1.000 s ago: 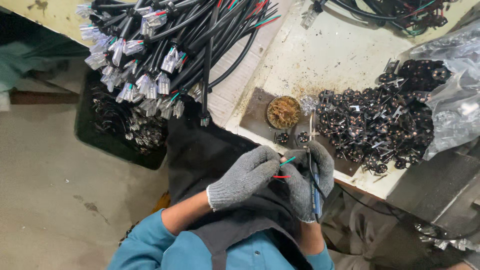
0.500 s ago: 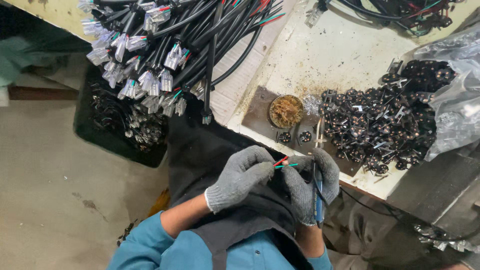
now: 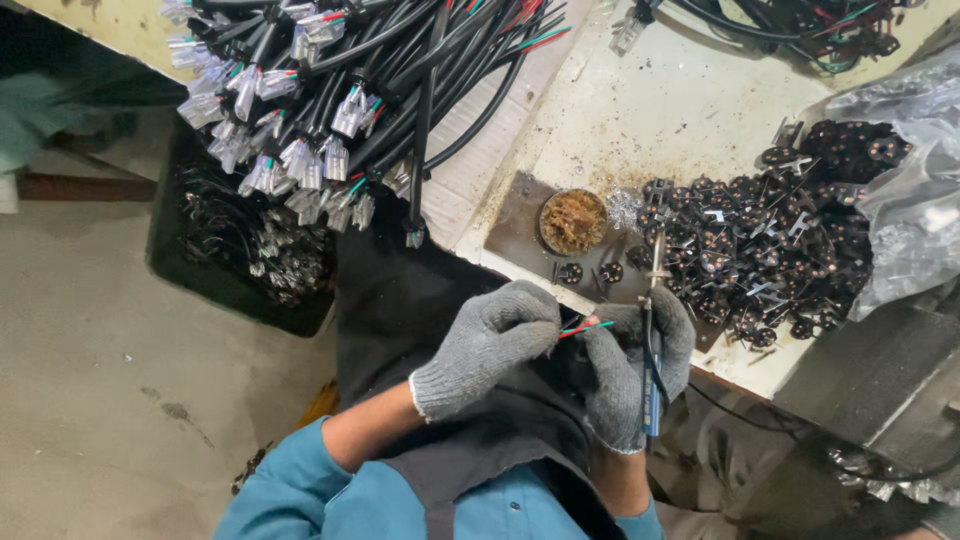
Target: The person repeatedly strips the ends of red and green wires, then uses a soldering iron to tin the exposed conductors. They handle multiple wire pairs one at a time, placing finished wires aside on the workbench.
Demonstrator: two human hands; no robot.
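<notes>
Both my hands wear grey knit gloves over my dark apron. My left hand (image 3: 490, 345) pinches a cable end whose thin red and green wires (image 3: 588, 327) stick out to the right. My right hand (image 3: 630, 365) touches those wire tips with its fingers and grips a blue-handled soldering iron (image 3: 652, 340), its metal tip pointing up toward the bench. Just above the tip lie small round black parts (image 3: 585, 271) on a dark plate (image 3: 515, 225).
A bundle of black cables with clear plug ends (image 3: 330, 100) hangs off the bench edge at upper left. A round tin of brown wool (image 3: 572, 221) sits by a heap of black connector parts (image 3: 770, 240) spilling from a plastic bag (image 3: 915, 220). A black crate (image 3: 240, 250) stands on the floor.
My hands shifted slightly and the wire ends moved closer between my fingers; the soldering iron stays upright in my right hand.
</notes>
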